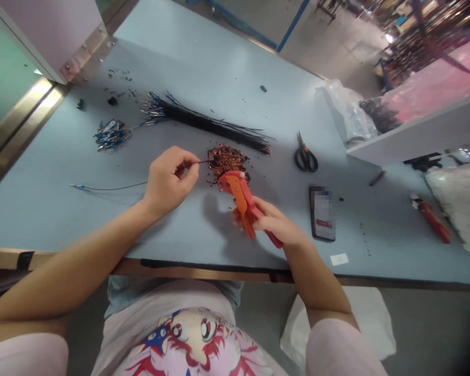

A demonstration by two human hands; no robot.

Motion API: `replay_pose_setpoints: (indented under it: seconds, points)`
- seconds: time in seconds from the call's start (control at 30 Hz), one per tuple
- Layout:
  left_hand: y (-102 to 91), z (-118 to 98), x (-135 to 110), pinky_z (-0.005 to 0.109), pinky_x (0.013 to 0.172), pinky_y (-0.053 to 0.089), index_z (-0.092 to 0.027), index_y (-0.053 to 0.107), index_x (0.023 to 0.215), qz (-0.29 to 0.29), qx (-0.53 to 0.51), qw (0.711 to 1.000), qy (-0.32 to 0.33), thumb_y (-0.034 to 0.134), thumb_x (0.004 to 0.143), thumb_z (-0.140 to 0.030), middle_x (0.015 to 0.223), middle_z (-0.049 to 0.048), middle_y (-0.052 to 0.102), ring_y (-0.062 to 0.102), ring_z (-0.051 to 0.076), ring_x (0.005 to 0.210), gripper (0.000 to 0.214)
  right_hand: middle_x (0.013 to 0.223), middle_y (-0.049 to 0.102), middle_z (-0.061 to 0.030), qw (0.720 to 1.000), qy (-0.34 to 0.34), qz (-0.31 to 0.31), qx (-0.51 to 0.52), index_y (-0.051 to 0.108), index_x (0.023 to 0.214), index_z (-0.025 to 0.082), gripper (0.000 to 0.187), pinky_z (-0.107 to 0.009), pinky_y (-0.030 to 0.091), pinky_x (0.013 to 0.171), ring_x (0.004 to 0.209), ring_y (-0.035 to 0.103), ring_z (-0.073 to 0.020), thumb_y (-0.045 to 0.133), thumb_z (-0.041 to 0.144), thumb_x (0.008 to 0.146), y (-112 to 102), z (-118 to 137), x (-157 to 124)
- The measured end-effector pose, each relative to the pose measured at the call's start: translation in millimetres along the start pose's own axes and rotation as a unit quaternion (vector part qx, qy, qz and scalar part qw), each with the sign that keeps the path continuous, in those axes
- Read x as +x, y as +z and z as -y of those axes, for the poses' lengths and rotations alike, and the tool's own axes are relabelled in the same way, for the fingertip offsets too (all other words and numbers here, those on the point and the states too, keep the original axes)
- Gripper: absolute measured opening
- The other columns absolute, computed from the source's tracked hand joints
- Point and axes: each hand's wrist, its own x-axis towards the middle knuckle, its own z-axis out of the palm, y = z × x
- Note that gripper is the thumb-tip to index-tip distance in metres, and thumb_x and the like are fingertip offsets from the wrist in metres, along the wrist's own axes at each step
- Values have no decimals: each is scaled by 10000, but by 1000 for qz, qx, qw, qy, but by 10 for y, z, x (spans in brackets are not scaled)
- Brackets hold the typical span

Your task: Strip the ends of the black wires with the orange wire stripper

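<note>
My left hand (172, 180) pinches a thin black wire (115, 187) near one end. From the fist the wire trails left over the table to a blue and silver terminal. Its short free end points right, at a heap of copper-coloured scraps (225, 159). My right hand (268, 222) is wrapped round a red and orange wire stripper (241, 196), whose head is over the near edge of the heap. The wire and the stripper head are apart. Behind the heap lies a long bundle of black wires (215, 124) with blue terminals at its left end.
A pile of blue-ended pieces (112, 134) lies at left. To the right are black-handled scissors (306, 158), a phone (322, 214), a white label (339, 259) and a red-handled tool (433, 222). A shelf edge (411, 130) with plastic bags borders the right side.
</note>
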Motion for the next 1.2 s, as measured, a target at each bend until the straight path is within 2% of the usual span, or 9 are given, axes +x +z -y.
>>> replay_pose_setpoints:
  seconds: [0.1, 0.27, 0.37, 0.53, 0.7, 0.8, 0.87, 1.03, 1.2]
  points:
    - [10, 12, -6, 254, 551, 390, -201, 648, 809, 9, 2, 1000, 23, 604, 807, -142, 717, -19, 605, 469, 90, 566, 73, 1149, 669, -105, 999, 28, -19, -6, 613, 1117, 193, 523, -307, 534, 665, 1032, 652, -278, 579, 129, 599, -35, -34, 77]
    - [16, 12, -5, 267, 584, 397, -207, 661, 815, 14, -4, 999, 35, 599, 804, -130, 717, -13, 608, 490, 104, 598, 99, 1262, 634, -62, 991, -93, -80, -50, 636, 1158, 239, 556, -318, 529, 737, 1104, 612, -266, 600, 110, 619, -108, -29, 64]
    - [9, 3, -5, 265, 577, 395, -214, 672, 846, 20, -10, 999, 27, 594, 832, -150, 731, -13, 618, 475, 97, 578, 102, 1172, 679, -62, 992, -119, -29, -22, 628, 1194, 242, 510, -338, 518, 750, 1077, 622, -265, 620, 156, 691, -136, -16, 13]
    - [5, -21, -13, 241, 548, 377, -194, 666, 843, 25, -4, 999, 22, 607, 830, -158, 711, -18, 614, 477, 87, 576, 70, 1080, 704, -80, 995, -86, 52, -7, 655, 1173, 195, 380, -341, 502, 778, 978, 643, -237, 667, 292, 806, -69, -70, 0]
    - [12, -35, -14, 211, 538, 374, -181, 625, 775, -8, -22, 999, 24, 631, 794, -127, 689, -37, 593, 473, 69, 572, 58, 1211, 669, -112, 994, -56, 30, 84, 625, 1234, 208, 441, -354, 518, 821, 1020, 647, -241, 700, 350, 823, -27, -145, 75]
    - [17, -46, -19, 201, 514, 359, -176, 624, 780, 4, -56, 998, 28, 622, 799, -120, 685, -37, 581, 455, 62, 555, 59, 1250, 647, -122, 989, -56, 49, 127, 617, 1250, 216, 464, -356, 532, 818, 1095, 632, -264, 719, 356, 819, -36, -164, 98]
    - [22, -59, -25, 198, 506, 356, -174, 629, 794, 16, -84, 996, 31, 615, 814, -124, 691, -32, 582, 457, 62, 556, 56, 1213, 657, -116, 987, -60, 53, 142, 621, 1239, 211, 456, -358, 541, 810, 1067, 646, -259, 727, 348, 817, -26, -173, 96]
    - [39, -90, -48, 201, 512, 357, -167, 641, 798, 33, -113, 992, 45, 615, 827, -123, 698, -23, 584, 459, 63, 566, 59, 1000, 678, -70, 985, -59, 19, 162, 637, 1081, 186, 332, -375, 574, 739, 832, 670, -201, 753, 289, 788, 64, -187, 70]
    - [64, -75, -78, 208, 533, 369, -166, 657, 821, 57, -123, 989, 57, 613, 838, -131, 721, -12, 600, 463, 69, 585, 59, 980, 665, -75, 988, -71, 30, 132, 577, 1188, 183, 466, -349, 588, 655, 801, 658, -192, 774, 279, 777, 117, -181, 35]
